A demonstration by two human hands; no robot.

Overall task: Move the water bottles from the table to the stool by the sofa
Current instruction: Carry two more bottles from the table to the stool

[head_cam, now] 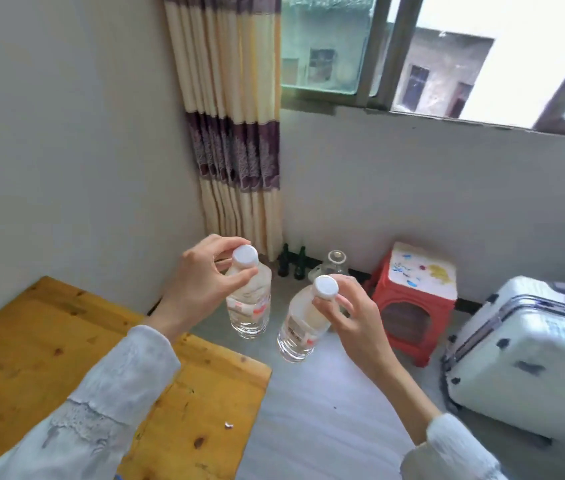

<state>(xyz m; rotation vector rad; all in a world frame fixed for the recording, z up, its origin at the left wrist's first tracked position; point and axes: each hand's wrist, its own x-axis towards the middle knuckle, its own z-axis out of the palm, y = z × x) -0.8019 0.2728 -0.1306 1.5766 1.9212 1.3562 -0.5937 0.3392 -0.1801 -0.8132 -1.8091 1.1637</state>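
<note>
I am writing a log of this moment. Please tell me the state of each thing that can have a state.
Left bottle: capped, lifted, held by left hand.
Right bottle: capped, lifted, tilted, held by right hand.
Window: slid open.
Curtain: drawn aside.
Suitcase: closed.

The two water bottles [249, 299] [300, 329] are clear with white caps and pale labels marked in red; the table [32, 344] is honey-yellow wood with dark knots; the sleeves [111, 403] are white; the stool [412, 306] is red, its white top splashed with blue, yellow and red; the suitcase [530, 348] is white with dark trim; the curtain [236, 109] runs in cream and yellow stripes crossed by purple bands with a pale tree pattern; two small bottles [291, 263] by the wall are dark green; the walls are pale grey.
</note>
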